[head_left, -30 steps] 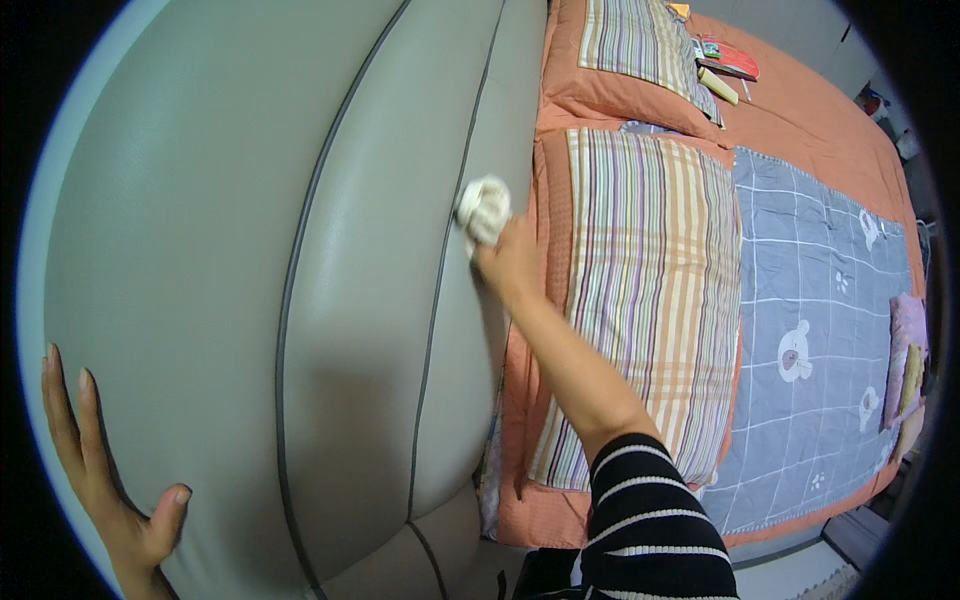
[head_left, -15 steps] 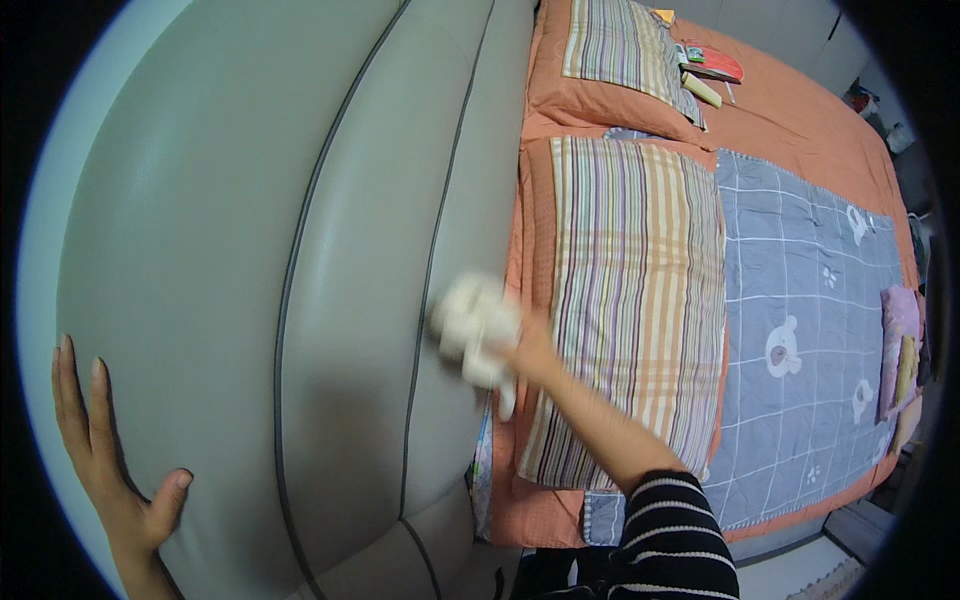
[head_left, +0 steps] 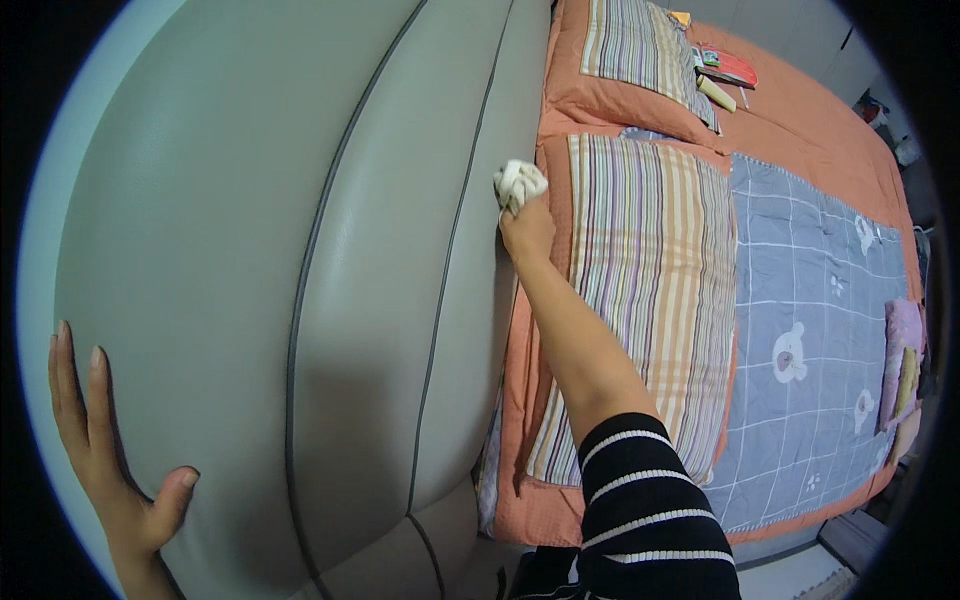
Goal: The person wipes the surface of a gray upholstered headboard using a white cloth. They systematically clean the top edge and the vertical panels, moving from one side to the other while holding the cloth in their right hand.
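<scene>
Head view: the right hand [head_left: 527,228] has its grip closed around a crumpled white cloth [head_left: 519,181], pressed against the grey padded leather headboard [head_left: 380,300], beside the striped pillow [head_left: 640,290]. The cloth looks soft and light (best bunched in the fist). The left hand [head_left: 105,450] lies open, flat on the headboard's near left edge.

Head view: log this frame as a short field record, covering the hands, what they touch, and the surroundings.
setting: bedroom, seen from above a padded grey headboard
left hand: fingers spread, flat against the headboard's outer edge
right hand: gripping a crumpled white cloth, pressed against the headboard's lower panel beside the bed
sleeve: black with white stripes
bedding: striped pillow with orange border, grey checked quilt with bear figures
far end: second striped pillow, small items beside it
</scene>
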`<state>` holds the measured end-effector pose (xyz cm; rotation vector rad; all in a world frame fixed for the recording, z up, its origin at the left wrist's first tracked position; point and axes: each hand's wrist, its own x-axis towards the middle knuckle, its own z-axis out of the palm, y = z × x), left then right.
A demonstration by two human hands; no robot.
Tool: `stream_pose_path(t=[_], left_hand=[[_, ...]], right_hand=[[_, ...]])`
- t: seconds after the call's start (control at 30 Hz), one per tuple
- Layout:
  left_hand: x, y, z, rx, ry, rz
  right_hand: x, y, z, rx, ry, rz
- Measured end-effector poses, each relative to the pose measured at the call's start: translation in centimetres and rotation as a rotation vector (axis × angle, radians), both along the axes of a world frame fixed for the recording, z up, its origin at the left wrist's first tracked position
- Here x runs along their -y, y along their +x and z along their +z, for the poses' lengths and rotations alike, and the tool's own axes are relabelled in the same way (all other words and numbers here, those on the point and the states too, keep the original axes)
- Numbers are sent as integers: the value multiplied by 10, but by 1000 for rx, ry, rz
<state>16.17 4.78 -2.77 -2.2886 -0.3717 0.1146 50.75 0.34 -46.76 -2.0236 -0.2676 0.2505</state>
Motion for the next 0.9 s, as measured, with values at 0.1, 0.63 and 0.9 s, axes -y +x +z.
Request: stream_pose_path(t=[0.1, 0.63, 0.9], left_hand=[[1, 4, 1, -13, 14, -10], [-5, 5, -2, 5, 7, -22], [-2, -2, -4, 16, 27, 15]], right_hand=[[33, -18, 8, -220, -69, 125], [-60, 43, -7, 311, 149, -151], [18, -77, 10, 240, 266, 135]])
